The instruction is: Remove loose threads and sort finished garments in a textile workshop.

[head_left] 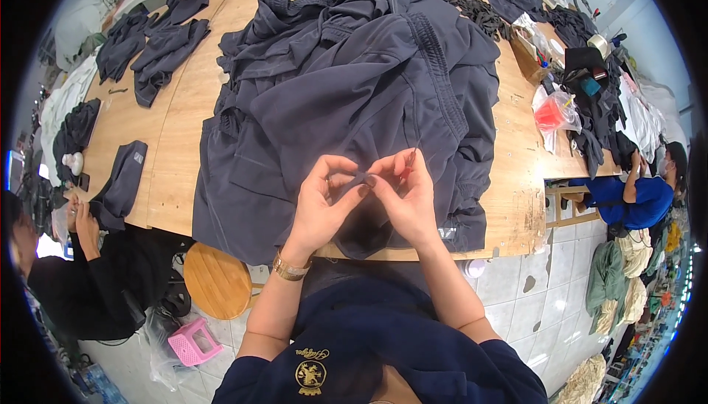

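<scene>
Hands: our left hand (322,196) and right hand (408,192) meet, both grips pinching one small fold of dark cloth (360,180).
Pile: the navy shorts (346,102) lie just far of both hands on the counter (181,102).

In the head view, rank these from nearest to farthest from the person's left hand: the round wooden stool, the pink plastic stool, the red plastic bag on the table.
From the left hand:
1. Round wooden stool, below and to the left, beside the table edge.
2. Pink plastic stool, lower left on the tiled floor, beyond the wooden one.
3. Red plastic bag, far right of the table, past the dark garment pile.
</scene>
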